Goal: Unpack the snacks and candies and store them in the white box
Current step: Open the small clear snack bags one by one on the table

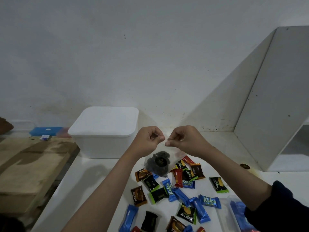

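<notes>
The white box (107, 131), lid on, stands on the tabletop (93, 174) just left of both hands. The left hand (148, 139) and right hand (185, 139) each pinch the top of a clear bag (158, 164), apparently dark candies, hanging straight below among loose snacks (172, 190).

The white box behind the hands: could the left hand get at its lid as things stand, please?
Probably not right away. The left hand and right hand are both pinching the top of a clear bag of dark candies. The white box, lid closed, sits just beyond with nothing between.
</notes>
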`<control>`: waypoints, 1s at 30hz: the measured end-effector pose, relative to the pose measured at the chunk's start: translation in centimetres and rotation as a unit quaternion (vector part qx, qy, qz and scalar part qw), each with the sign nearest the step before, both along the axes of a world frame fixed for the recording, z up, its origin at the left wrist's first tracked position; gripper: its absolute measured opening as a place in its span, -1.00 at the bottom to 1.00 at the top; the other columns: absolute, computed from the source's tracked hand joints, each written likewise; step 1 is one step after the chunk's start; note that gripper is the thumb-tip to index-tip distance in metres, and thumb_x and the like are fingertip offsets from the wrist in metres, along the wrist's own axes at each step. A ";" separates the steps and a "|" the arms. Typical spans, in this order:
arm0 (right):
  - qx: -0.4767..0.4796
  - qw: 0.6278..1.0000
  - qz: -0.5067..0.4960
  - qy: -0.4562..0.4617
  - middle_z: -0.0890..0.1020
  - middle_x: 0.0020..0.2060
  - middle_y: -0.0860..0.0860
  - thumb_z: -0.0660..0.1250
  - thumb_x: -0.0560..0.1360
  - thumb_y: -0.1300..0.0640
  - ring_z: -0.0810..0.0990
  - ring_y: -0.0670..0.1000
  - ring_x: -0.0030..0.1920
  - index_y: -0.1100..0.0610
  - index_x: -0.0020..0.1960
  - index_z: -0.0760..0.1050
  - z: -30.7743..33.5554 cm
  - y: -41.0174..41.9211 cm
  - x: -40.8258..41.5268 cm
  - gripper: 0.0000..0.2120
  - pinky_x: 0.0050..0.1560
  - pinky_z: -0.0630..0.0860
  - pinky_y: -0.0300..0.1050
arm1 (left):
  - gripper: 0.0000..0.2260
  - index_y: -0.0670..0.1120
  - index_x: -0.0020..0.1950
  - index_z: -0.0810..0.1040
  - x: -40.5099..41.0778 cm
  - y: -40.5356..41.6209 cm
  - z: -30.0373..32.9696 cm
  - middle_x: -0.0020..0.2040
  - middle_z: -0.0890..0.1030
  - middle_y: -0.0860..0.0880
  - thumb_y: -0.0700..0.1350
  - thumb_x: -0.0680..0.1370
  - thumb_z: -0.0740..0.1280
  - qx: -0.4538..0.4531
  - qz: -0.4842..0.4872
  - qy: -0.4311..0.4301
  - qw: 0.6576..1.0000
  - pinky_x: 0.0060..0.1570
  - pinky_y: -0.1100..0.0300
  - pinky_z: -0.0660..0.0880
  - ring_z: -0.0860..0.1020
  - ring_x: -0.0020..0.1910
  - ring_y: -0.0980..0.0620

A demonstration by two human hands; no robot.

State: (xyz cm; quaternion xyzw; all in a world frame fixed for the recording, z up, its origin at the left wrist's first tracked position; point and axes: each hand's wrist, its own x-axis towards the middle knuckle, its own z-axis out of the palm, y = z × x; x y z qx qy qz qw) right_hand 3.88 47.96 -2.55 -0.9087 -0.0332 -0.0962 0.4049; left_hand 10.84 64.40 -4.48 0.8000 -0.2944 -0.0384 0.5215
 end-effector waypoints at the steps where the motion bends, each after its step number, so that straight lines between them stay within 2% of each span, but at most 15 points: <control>1: 0.007 1.000 -0.002 0.008 0.66 -0.34 -0.03 0.53 0.35 0.08 0.55 -0.17 -0.36 0.11 -0.23 0.63 0.0 0.0 0.0 -0.87 -0.31 0.46 -0.36 | -0.78 0.02 -0.29 0.51 0.1 0.1 -0.1 -0.30 0.56 0.04 -0.25 0.50 0.38 0.002 0.009 -0.003 1.000 -0.24 0.35 0.41 0.46 -0.34 0.21; 4: 0.015 0.999 -0.007 0.036 0.66 -0.33 0.08 0.49 0.40 0.12 0.59 0.00 -0.32 0.14 -0.23 0.61 -0.1 -0.3 0.0 -0.89 -0.29 0.51 -0.18 | -0.79 0.03 -0.29 0.53 0.4 0.3 -0.3 -0.28 0.59 -0.03 -0.23 0.49 0.40 -0.005 0.011 -0.001 1.000 -0.18 0.24 0.44 0.48 -0.29 0.08; 6: 0.011 0.999 -0.021 0.033 0.66 -0.31 0.14 0.47 0.42 0.13 0.60 0.08 -0.30 0.17 -0.23 0.60 -0.2 -0.3 0.1 -0.87 -0.31 0.52 -0.16 | -0.82 0.03 -0.28 0.57 0.6 0.3 -0.4 -0.26 0.60 -0.10 -0.21 0.47 0.42 -0.030 0.007 0.016 0.999 -0.18 0.18 0.45 0.48 -0.28 0.03; 10: 0.033 0.998 -0.013 0.045 0.65 -0.35 0.06 0.48 0.41 0.10 0.60 -0.04 -0.35 0.18 -0.21 0.61 -0.1 -0.3 0.3 -0.85 -0.29 0.53 -0.19 | -0.83 0.03 -0.25 0.63 1.1 0.5 -1.0 -0.30 0.60 0.02 -0.24 0.43 0.46 -0.102 0.018 0.060 0.993 -0.11 0.06 0.52 0.52 -0.25 0.03; 12: 0.077 0.995 0.001 0.070 0.66 -0.37 0.05 0.46 0.42 0.05 0.60 -0.04 -0.34 0.18 -0.21 0.62 -0.2 -0.3 0.2 -0.82 -0.22 0.54 -0.14 | -0.84 -0.03 -0.20 0.63 1.1 0.5 -1.1 -0.36 0.55 0.08 -0.30 0.40 0.47 -0.123 0.023 0.070 0.990 -0.15 0.20 0.52 0.51 -0.30 0.16; 14: 0.118 0.987 0.007 0.105 0.67 -0.37 0.03 0.41 0.46 0.02 0.60 -0.02 -0.34 0.20 -0.18 0.62 -0.2 -0.5 0.1 -0.77 -0.20 0.52 -0.11 | -0.81 -0.09 -0.13 0.62 1.1 0.5 -1.0 -0.35 0.52 0.05 -0.34 0.38 0.48 -0.133 0.017 0.071 0.988 -0.20 0.34 0.50 0.50 -0.35 0.24; 16: 0.157 0.978 0.013 0.138 0.68 -0.37 0.02 0.39 0.48 0.09 0.58 -0.04 -0.34 0.23 -0.15 0.63 -0.2 -0.6 0.1 -0.81 -0.21 0.51 -0.13 | -0.78 -0.09 -0.09 0.61 1.0 0.3 -1.0 -0.28 0.56 0.00 -0.34 0.37 0.48 -0.140 0.009 0.079 0.987 -0.16 0.33 0.51 0.53 -0.31 0.21; 19: 0.239 0.956 -0.004 0.169 0.66 -0.32 0.08 0.36 0.50 0.22 0.63 -0.02 -0.31 0.23 -0.16 0.61 -0.5 -0.4 -0.1 -0.90 -0.30 0.54 -0.17 | -0.77 0.00 -0.02 0.57 0.6 -0.4 -1.6 -0.08 0.60 0.05 -0.16 0.38 0.52 -0.100 0.086 0.065 0.989 -0.13 0.32 0.49 0.56 -0.12 0.16; 21: 0.304 0.934 -0.046 0.182 0.66 -0.26 0.14 0.39 0.47 0.26 0.68 0.06 -0.26 0.30 -0.12 0.58 -0.7 -0.4 -0.2 -0.92 -0.36 0.56 -0.14 | -0.76 -0.04 -0.02 0.55 -0.1 -0.8 -1.8 -0.06 0.59 0.07 0.01 0.41 0.48 -0.061 0.175 0.059 0.981 -0.16 0.29 0.50 0.56 -0.10 0.13; 22: 0.317 0.928 -0.064 0.184 0.67 -0.21 0.18 0.41 0.45 0.27 0.69 0.09 -0.23 0.34 -0.11 0.57 -0.9 -0.5 -0.2 -0.89 -0.37 0.56 -0.14 | -0.75 -0.08 -0.04 0.55 -0.4 -1.0 -2.0 -0.09 0.60 0.03 0.06 0.44 0.44 -0.044 0.190 0.080 0.978 -0.16 0.22 0.54 0.59 -0.13 0.09; 24: 0.309 0.928 -0.086 0.189 0.66 -0.21 0.22 0.44 0.42 0.27 0.68 0.10 -0.24 0.35 -0.14 0.57 -1.4 -0.5 -0.3 -0.87 -0.38 0.55 -0.14 | -0.71 -0.16 -0.04 0.57 -1.1 -1.4 -1.9 -0.12 0.65 -0.07 0.09 0.52 0.34 -0.002 0.148 0.168 0.975 -0.20 0.11 0.61 0.66 -0.18 -0.02; 27: 0.293 0.932 -0.094 0.193 0.62 -0.32 0.15 0.45 0.41 0.28 0.62 0.03 -0.33 0.30 -0.23 0.59 -2.5 -0.1 -0.4 -0.91 -0.34 0.59 -0.12 | -0.69 -0.22 0.00 0.59 -2.3 -1.9 -1.6 -0.13 0.68 -0.14 0.03 0.59 0.25 -0.024 0.085 0.294 0.952 -0.39 0.26 0.56 0.69 -0.28 -0.02; 30: 0.298 0.931 -0.095 0.190 0.64 -0.21 0.24 0.48 0.38 0.25 0.61 0.15 -0.21 0.25 -0.27 0.63 -3.1 0.2 -0.9 -0.92 -0.17 0.60 -0.01 | -0.77 -0.19 -0.08 0.60 -2.5 -2.0 -1.9 -0.17 0.68 -0.13 -0.04 0.58 0.29 -0.078 0.079 0.316 0.942 -0.40 0.31 0.55 0.68 -0.33 0.03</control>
